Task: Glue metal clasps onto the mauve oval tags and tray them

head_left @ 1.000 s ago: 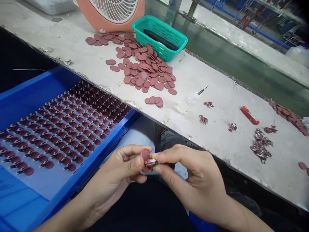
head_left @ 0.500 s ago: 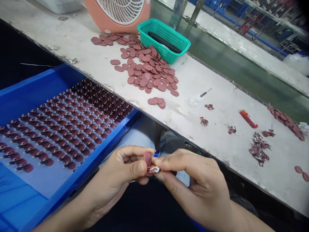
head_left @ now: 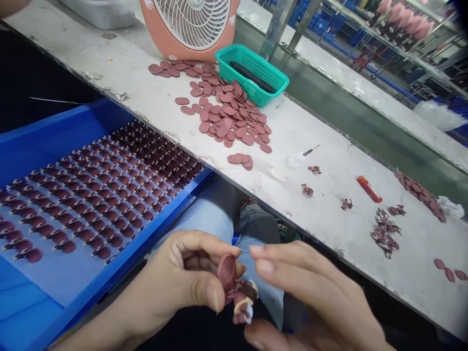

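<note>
My left hand pinches a small figurine by its round maroon base, between thumb and fingers. The figurine is dark brown and maroon with tan and white parts, and it sticks out toward the right, tilted. My right hand is just right of it, apart from it, with thumb and fingers spread and nothing between them. Both hands are over my lap, in front of the table edge. On the table lie several loose figurines like the held one, and a pile of maroon oval discs.
To the left stands a blue tray with rows of figurines on discs. A green basket holding a dark object and an orange fan stand at the back. A thin pointed tool and a red lighter lie on the table.
My right hand has let go of the figurine and opened, drawing away from it. The figurine now shows more fully in my left hand, slightly lower. The view has shifted a little.
</note>
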A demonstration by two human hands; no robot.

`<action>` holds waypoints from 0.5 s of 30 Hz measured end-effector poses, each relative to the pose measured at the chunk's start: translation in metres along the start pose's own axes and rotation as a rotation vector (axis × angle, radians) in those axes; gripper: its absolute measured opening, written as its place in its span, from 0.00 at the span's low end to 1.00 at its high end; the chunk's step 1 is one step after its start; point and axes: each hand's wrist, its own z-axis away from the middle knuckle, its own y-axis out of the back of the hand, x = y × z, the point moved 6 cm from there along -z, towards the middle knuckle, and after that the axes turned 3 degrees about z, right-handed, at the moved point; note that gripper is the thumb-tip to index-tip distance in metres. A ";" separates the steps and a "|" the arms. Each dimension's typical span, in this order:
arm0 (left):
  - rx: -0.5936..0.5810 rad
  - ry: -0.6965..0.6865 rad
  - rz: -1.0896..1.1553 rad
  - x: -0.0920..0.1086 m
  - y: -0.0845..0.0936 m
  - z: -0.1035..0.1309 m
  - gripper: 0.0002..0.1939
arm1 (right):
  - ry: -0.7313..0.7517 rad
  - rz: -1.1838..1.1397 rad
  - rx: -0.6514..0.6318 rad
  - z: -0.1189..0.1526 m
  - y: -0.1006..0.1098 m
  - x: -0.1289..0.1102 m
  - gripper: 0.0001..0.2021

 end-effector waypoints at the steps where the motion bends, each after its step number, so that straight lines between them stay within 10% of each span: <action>1: -0.001 0.003 0.013 0.000 0.000 0.000 0.16 | -0.008 0.018 -0.021 -0.003 0.001 0.000 0.15; 15: 0.305 0.083 -0.098 -0.003 0.018 -0.002 0.15 | -0.063 -0.035 -0.158 -0.014 -0.012 0.020 0.05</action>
